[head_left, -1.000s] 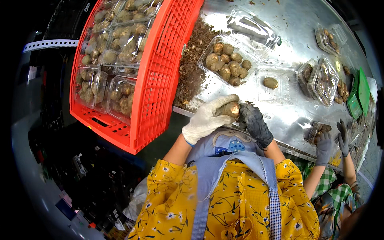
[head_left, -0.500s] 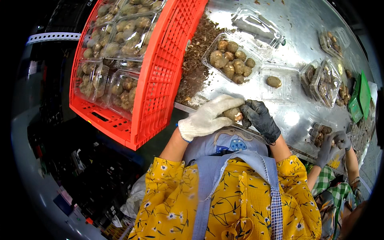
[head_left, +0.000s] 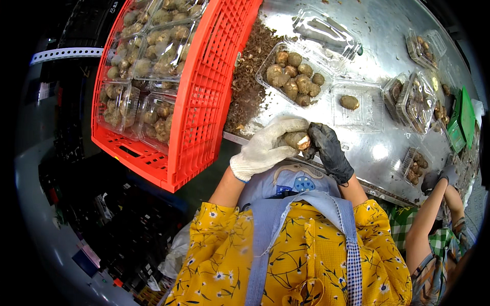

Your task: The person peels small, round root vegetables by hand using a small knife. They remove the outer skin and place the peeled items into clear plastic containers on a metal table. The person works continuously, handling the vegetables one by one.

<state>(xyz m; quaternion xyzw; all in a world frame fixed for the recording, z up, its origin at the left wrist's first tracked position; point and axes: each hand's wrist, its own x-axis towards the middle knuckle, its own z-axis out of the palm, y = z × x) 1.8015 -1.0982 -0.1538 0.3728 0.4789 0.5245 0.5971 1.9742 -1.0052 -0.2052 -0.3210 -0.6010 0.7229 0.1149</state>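
In my left hand, which wears a white knit glove, fingers and thumb wrap round a small brown taro. The taro has a pale cut patch at its right end. My right hand, in a dark glove, is closed right by that end; whatever its fingertips pinch is hidden. Just beyond my hands, an open clear plastic box holds a single taro. To its left, another open clear box is filled with several taros.
A red crate packed with clear boxes of taros stands at the left. Brown peelings cover the metal table beside it. More clear boxes and a green container lie right. A co-worker's gloved hands are at lower right.
My hands stay together, the left turning slightly so more of the taro shows. The co-worker's hands have moved right, away from the small box of taros.
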